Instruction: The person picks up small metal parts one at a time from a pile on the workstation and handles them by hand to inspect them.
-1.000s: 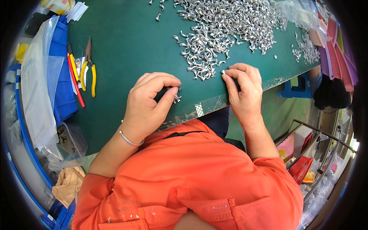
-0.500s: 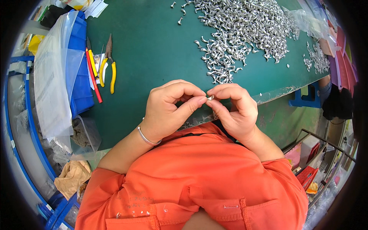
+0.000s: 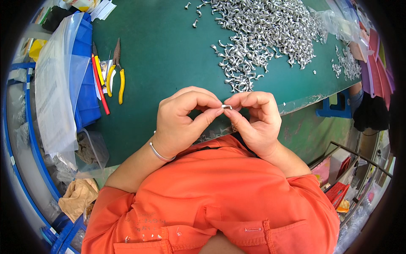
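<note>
Between my fingertips, just above the table's near edge, is one small curved silver metal piece [image 3: 227, 106]. My left hand [image 3: 186, 118] pinches its left end with thumb and forefinger. At its right end, my right hand [image 3: 259, 120] has thumb and forefinger closed against the piece. A large pile of similar curved metal pieces [image 3: 270, 29] spreads over the green table [image 3: 156, 51] beyond my hands, its nearest part right behind my fingertips. The exact shape of the held piece is partly hidden by my fingers.
On the left lie yellow-handled pliers [image 3: 122, 84], a red pen-like tool [image 3: 100, 86] and a blue bin [image 3: 86, 89] draped with clear plastic bags [image 3: 55, 89]. A smaller heap of metal pieces [image 3: 349, 65] is at the right edge. A blue stool [image 3: 336, 108] stands beyond it.
Both hands have shifted slightly left in the picture with the metal piece, and the whole scene has too. More of the piece's curved length now shows between my fingertips.
</note>
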`<state>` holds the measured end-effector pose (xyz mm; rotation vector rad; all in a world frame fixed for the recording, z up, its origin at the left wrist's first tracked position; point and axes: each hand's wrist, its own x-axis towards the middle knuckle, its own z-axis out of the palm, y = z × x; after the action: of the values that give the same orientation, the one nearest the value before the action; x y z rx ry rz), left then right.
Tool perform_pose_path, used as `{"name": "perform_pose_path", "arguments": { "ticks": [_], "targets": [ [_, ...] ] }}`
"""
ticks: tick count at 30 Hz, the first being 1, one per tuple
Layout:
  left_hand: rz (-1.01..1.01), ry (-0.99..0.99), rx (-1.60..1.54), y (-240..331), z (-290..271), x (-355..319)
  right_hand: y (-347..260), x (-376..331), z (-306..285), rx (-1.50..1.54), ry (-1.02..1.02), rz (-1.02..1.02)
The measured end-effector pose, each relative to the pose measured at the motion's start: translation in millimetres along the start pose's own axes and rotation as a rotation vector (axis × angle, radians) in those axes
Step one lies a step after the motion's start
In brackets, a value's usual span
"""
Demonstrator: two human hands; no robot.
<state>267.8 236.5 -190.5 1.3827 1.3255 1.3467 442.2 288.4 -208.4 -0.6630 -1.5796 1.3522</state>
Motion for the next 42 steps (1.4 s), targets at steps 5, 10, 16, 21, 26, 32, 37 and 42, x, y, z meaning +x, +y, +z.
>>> {"name": "perform_pose_path", "arguments": {
  "ticks": [5, 10, 16, 21, 26, 32, 37, 42],
  "targets": [
    [0.115, 0.037, 0.132, 1.6, 2.2, -0.2, -1.4, -2.3, -1.7, 0.017, 0.005, -0.018],
    [0.160, 0.083, 0.188, 8.5, 8.2, 1.1, -5.2, -4.5, -2.7, 0.028, 0.015, -0.048],
    [0.338, -0.063, 0.350, 21.7, 9.1, 11.5, -8.3, -1.2, -9.1, 0.128, 0.033, -0.032],
    [0.284, -0.026, 0.423, 34.6, 9.2, 38.1, -22.2, 67.9, -78.5, -0.575, 0.148, -0.536],
    [0.112, 0.010, 0.412, 28.7, 9.8, 56.5, -1.0, 179.5, -226.5, -0.916, 0.693, -0.646],
    [-0.024, -0.113, 0.606, 25.3, -5.4, 64.2, 0.1, 205.9, -263.7, -1.123, 0.406, -0.287],
    [0.009, -0.229, 0.692, 9.5, 4.1, 62.9, -34.2, 96.8, -102.4, -0.806, -0.381, -0.275],
    [0.220, -0.079, 0.708, -21.5, 18.0, 92.6, -1.9, 80.7, -60.8, -0.852, -0.449, -0.270]
  ]
}}
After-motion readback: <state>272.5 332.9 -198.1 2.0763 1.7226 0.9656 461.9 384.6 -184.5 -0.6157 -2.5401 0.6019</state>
